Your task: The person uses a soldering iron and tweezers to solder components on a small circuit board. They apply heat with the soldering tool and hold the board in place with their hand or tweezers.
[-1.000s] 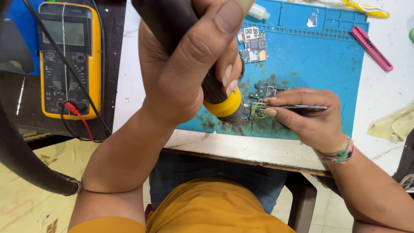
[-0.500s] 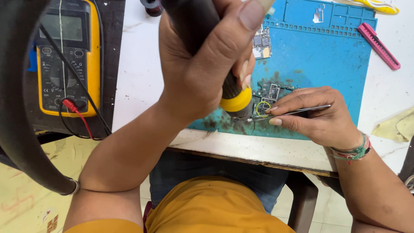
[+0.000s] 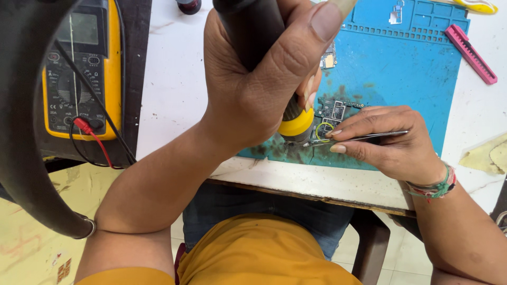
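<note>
My left hand (image 3: 253, 79) grips a thick black tool with a yellow collar (image 3: 296, 125), its nozzle pointing down at a small circuit board (image 3: 335, 113) on the blue work mat (image 3: 401, 68). My right hand (image 3: 388, 140) pinches metal tweezers (image 3: 369, 137), whose tips touch the board just right of the nozzle. The black hose (image 3: 21, 132) from the tool sweeps across the left of the view. The hand hides the nozzle tip and part of the board.
A yellow multimeter (image 3: 84, 68) with red and black leads lies at the left on a dark pad. A pink bar (image 3: 470, 53) lies at the mat's right edge, a second small board (image 3: 328, 59) farther back, a yellowish cloth (image 3: 488, 153) at the right.
The view has shifted a little, so the mat and multimeter sit more to the right. Both hands keep their grip over the board, the tool staying close to the tweezer tips.
</note>
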